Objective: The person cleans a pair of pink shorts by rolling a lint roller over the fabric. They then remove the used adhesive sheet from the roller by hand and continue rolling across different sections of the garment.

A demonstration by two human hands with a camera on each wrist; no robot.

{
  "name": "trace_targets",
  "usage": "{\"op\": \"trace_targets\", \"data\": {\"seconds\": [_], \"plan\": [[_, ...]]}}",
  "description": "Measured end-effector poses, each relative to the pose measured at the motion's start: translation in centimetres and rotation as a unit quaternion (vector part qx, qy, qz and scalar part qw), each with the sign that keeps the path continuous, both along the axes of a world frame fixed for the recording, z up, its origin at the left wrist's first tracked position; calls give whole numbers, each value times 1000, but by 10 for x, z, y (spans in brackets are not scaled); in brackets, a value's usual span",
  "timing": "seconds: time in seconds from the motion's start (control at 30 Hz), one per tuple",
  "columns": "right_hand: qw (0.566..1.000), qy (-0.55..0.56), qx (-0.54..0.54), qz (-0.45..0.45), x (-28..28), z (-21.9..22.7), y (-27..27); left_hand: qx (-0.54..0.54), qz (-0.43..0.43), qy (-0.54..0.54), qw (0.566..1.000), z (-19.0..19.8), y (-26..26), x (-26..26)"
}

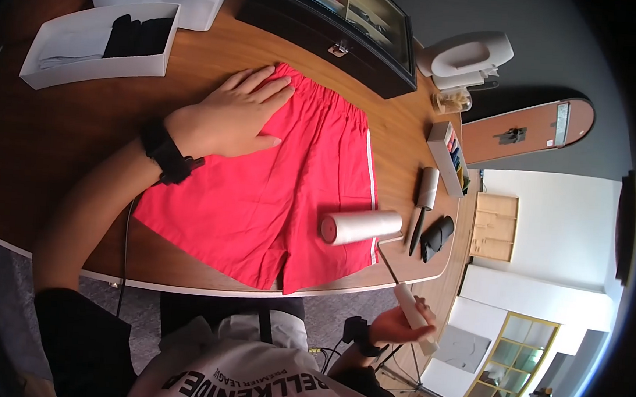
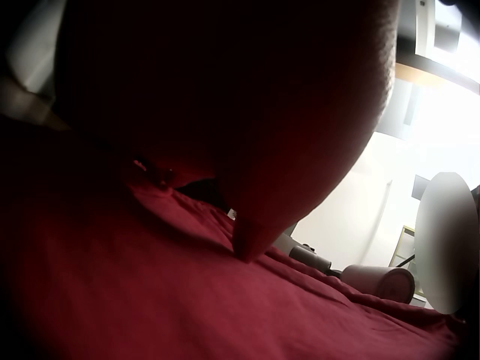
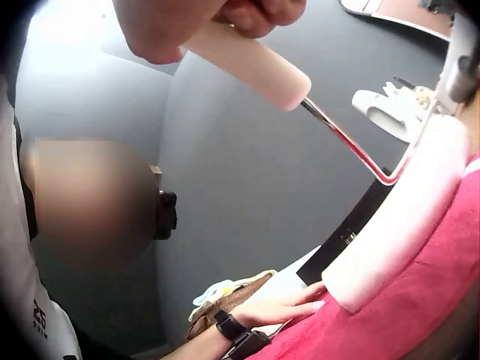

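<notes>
Red shorts (image 1: 252, 186) with a gathered waistband and a white side stripe lie spread on the wooden table (image 1: 394, 266). My left hand (image 1: 227, 122) rests on them near the waistband, palm down, fingers extended. In my right hand (image 1: 396, 326), beyond the table's front edge, I hold a lint roller (image 1: 364, 227) by its pale handle (image 3: 259, 71). A thin metal rod joins the handle to the wide white roll, which lies against the shorts by the striped side. The left wrist view is dark, with the red fabric (image 2: 225, 300) under the hand.
An open white box (image 1: 106, 66) of white and black folded cloth stands far left. Behind the shorts is a black case (image 1: 329, 41) with a glass lid. To the right lie a grey roller with a black handle (image 1: 427, 190), a dark pouch (image 1: 437, 238) and a narrow white box (image 1: 446, 159).
</notes>
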State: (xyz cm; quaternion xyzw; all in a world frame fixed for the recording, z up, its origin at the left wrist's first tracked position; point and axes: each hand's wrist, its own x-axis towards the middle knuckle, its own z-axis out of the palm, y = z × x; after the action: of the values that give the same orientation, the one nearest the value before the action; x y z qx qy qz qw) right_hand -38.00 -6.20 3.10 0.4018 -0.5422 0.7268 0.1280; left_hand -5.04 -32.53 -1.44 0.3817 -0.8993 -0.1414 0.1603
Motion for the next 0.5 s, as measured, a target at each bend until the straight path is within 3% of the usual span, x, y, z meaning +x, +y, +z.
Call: {"op": "trace_targets", "data": {"seconds": [0.07,0.1,0.13,0.17,0.23,0.27,0.33,0.5], "plan": [[1000,-15,22,-5,3,-1,-1,-2,0,-5,1000,0,0,0],[979,-31,190,73,5,3,2,-3,0,-4,1000,0,0,-1],[923,-46,352,149,8,6,2,-4,1,-3,1000,0,0,0],[923,-46,351,150,9,5,-7,-5,2,-2,1000,-1,0,0],[862,273,401,147,13,-2,-31,-3,1,-4,1000,0,0,-1],[862,273,400,148,16,-4,-30,-1,2,-5,1000,1,0,-1],[871,3,462,168,20,-9,-22,3,3,-5,1000,2,0,-1],[885,-27,436,162,27,-8,-26,-2,4,-3,1000,-2,0,-1]]}}
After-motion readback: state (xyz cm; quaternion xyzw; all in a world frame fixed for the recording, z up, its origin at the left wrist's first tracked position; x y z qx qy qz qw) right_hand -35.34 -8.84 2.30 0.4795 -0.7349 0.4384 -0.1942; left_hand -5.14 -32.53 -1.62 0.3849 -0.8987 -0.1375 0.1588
